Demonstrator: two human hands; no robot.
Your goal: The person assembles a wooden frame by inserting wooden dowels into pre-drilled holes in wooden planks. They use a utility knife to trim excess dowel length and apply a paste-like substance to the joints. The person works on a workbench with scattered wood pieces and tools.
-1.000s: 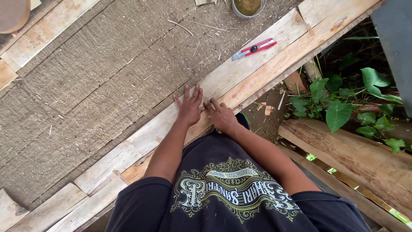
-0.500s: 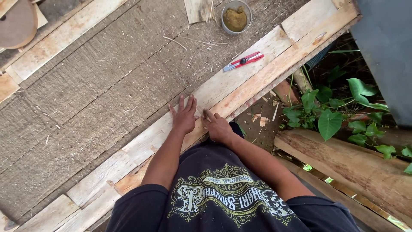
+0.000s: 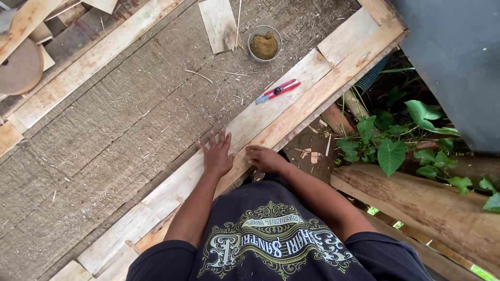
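Note:
My left hand (image 3: 217,154) lies flat with fingers spread on a pale wooden plank (image 3: 172,190) that edges a coarse brown woven mat (image 3: 104,135). My right hand (image 3: 264,157) rests just to its right on the neighbouring plank's edge, fingers curled loosely, holding nothing. Farther along the plank, beyond both hands, lies a red utility knife (image 3: 278,90). A small round tin (image 3: 264,43) with yellowish-brown paste stands on the mat past the knife.
A loose thin board (image 3: 219,24) lies by the tin. Wood offcuts and a round disc (image 3: 21,66) sit at the upper left. Right of the planks are bare ground, green leafy plants (image 3: 390,148), a thick timber beam (image 3: 416,203) and a grey wall (image 3: 458,57).
The view has shifted, bringing the tin and knife further into the frame. Both hands stay on the planks in much the same pose; the left fingers have spread a little.

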